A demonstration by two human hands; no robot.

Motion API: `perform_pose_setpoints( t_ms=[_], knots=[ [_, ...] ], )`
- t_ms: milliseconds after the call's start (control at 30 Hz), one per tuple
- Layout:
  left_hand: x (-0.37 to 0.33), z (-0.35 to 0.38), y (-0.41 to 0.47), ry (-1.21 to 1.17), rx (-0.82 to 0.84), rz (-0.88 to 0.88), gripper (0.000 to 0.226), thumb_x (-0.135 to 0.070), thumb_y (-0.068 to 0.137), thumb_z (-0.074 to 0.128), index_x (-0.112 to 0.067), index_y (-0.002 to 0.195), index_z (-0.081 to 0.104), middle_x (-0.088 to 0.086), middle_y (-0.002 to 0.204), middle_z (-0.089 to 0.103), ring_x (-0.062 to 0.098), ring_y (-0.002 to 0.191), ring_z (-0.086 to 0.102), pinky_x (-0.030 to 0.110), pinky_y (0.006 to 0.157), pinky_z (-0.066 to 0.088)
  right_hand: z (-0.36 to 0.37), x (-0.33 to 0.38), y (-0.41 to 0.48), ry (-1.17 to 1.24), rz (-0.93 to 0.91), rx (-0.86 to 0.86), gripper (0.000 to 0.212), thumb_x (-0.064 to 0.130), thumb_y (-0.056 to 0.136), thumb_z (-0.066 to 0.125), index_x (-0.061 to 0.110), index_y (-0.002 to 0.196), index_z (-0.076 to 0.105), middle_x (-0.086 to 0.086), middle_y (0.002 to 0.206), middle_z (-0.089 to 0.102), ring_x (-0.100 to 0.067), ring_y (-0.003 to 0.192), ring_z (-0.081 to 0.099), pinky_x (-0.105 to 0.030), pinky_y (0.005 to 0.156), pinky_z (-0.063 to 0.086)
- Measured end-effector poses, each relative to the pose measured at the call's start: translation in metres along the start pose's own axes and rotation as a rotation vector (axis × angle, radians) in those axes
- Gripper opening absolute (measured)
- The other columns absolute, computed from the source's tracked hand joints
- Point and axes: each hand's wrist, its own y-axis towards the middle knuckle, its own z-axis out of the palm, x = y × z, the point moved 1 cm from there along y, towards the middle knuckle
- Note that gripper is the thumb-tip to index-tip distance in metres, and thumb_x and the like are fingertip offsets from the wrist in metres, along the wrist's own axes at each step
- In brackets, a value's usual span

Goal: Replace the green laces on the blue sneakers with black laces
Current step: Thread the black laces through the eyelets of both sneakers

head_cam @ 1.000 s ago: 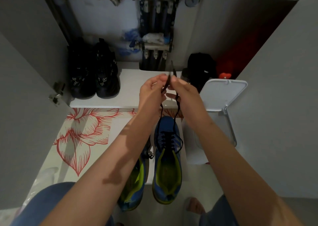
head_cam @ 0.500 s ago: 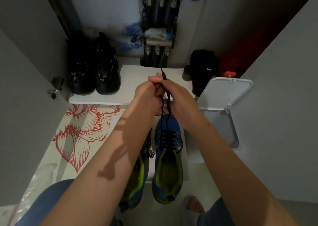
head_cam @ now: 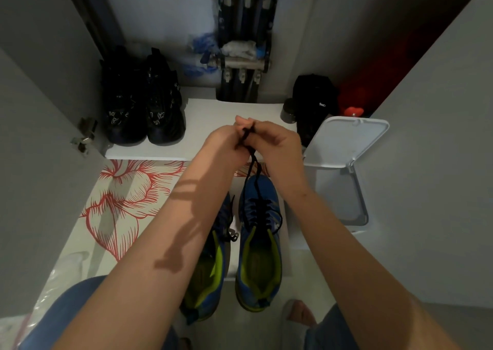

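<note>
Two blue sneakers [head_cam: 257,245] stand side by side on the floor near me, toes pointing far, and the right one already carries the black lace [head_cam: 253,173] through its eyelets. From it two strands rise together to my hands, which I hold above the toes. My left hand [head_cam: 225,147] and my right hand [head_cam: 278,143] are pressed close, and the fingers of both are pinched on the ends of the black lace, which are bunched between them. I judge that I am evening the two ends or starting the knot on this shoe. The left sneaker is partly behind my left forearm; I see dark lace on it, but whether its lacing is complete I cannot tell. I see no green laces. The risk is a pull that is too hard or uneven: the light shoe could lift or tip, or one end could become much shorter than the other. If one pinch slips, the strand may slide back through the top eyelet. The open white bin [head_cam: 344,163] stands just right of the shoes.
</note>
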Motion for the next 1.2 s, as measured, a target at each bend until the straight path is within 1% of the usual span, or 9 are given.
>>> perform_pose_setpoints(
  t_ms=[100,167,233,300,467,667,833,1067,1200],
  knots=[
    [0.018,-0.01,0.003,0.181,-0.043,0.111,0.033,-0.014,0.1,0.041,-0.003,0.129,0.052,0.01,0.112,0.064,0.014,0.087,0.059,0.019,0.076,0.048,-0.005,0.007,0.003,0.139,0.034,-0.076,0.012,0.007,0.087,0.062,0.01,0.094,0.072,-0.002,0.094,0.074,-0.011,0.1,0.066,-0.021,0.093,0.047],
    [0.034,-0.023,0.001,0.719,-0.036,0.193,0.031,-0.009,0.098,0.041,-0.002,0.124,0.056,0.009,0.093,0.062,0.011,0.074,0.052,0.008,0.057,0.043,-0.007,0.013,0.006,0.175,0.049,-0.079,0.01,0.013,0.09,0.06,0.015,0.091,0.07,-0.003,0.093,0.075,-0.014,0.103,0.066,-0.031,0.101,0.045],
    [0.054,-0.044,0.001,1.256,0.118,0.171,0.029,-0.003,0.096,0.042,0.0,0.12,0.057,0.007,0.088,0.058,0.013,0.073,0.05,0.014,0.055,0.039,-0.007,0.018,0.008,0.184,0.06,-0.053,0.01,0.012,0.091,0.059,0.012,0.093,0.069,-0.006,0.091,0.075,-0.017,0.098,0.069,-0.035,0.099,0.048],
    [0.071,-0.067,-0.005,1.467,0.315,0.072,0.031,-0.003,0.092,0.046,-0.003,0.121,0.055,0.002,0.088,0.059,0.011,0.074,0.052,0.017,0.061,0.042,-0.005,0.021,0.007,0.204,0.093,-0.036,0.012,0.009,0.092,0.057,0.006,0.097,0.067,-0.01,0.091,0.074,-0.02,0.091,0.071,-0.029,0.091,0.053],
    [0.089,-0.095,-0.012,1.214,0.301,-0.075,0.047,-0.009,0.091,0.059,-0.011,0.136,0.044,0.006,0.108,0.057,0.018,0.094,0.058,0.018,0.054,0.053,-0.001,0.028,0.006,0.224,0.163,-0.026,0.012,0.009,0.093,0.055,0.006,0.096,0.066,-0.013,0.095,0.073,-0.021,0.093,0.07,-0.031,0.094,0.052],
    [0.098,-0.09,-0.013,1.573,0.264,0.05,0.038,-0.013,0.092,0.057,-0.004,0.129,0.052,0.016,0.121,0.059,0.032,0.101,0.064,0.043,0.082,0.056,-0.005,0.036,0.011,0.356,0.184,-0.051,0.012,0.009,0.093,0.055,0.004,0.098,0.064,-0.014,0.098,0.072,-0.022,0.097,0.069,-0.032,0.094,0.052],
    [0.101,-0.084,-0.014,1.751,0.265,0.129,0.03,-0.014,0.095,0.051,-0.002,0.122,0.058,0.017,0.116,0.063,0.032,0.098,0.064,0.039,0.084,0.054,-0.025,0.044,0.023,0.607,0.168,-0.173,0.013,0.009,0.097,0.045,0.006,0.102,0.057,-0.007,0.093,0.074,-0.02,0.097,0.069,-0.03,0.093,0.052],
    [0.101,-0.086,-0.009,1.686,0.245,0.091,0.03,-0.02,0.094,0.055,-0.004,0.118,0.06,0.015,0.112,0.065,0.028,0.099,0.065,0.036,0.084,0.054,-0.026,0.046,0.021,0.562,0.186,-0.108,0.013,0.01,0.097,0.046,0.009,0.102,0.058,-0.005,0.094,0.074,-0.02,0.098,0.069,-0.032,0.094,0.051],
    [0.094,-0.077,-0.011,1.327,0.283,0.178,0.04,-0.032,0.095,0.053,-0.018,0.132,0.052,0.0,0.124,0.061,0.008,0.108,0.058,0.01,0.079,0.048,-0.022,0.047,0.019,0.437,0.206,-0.069,0.013,0.01,0.096,0.05,0.011,0.099,0.062,-0.007,0.094,0.073,-0.021,0.092,0.071,-0.032,0.09,0.054]
  ],
)
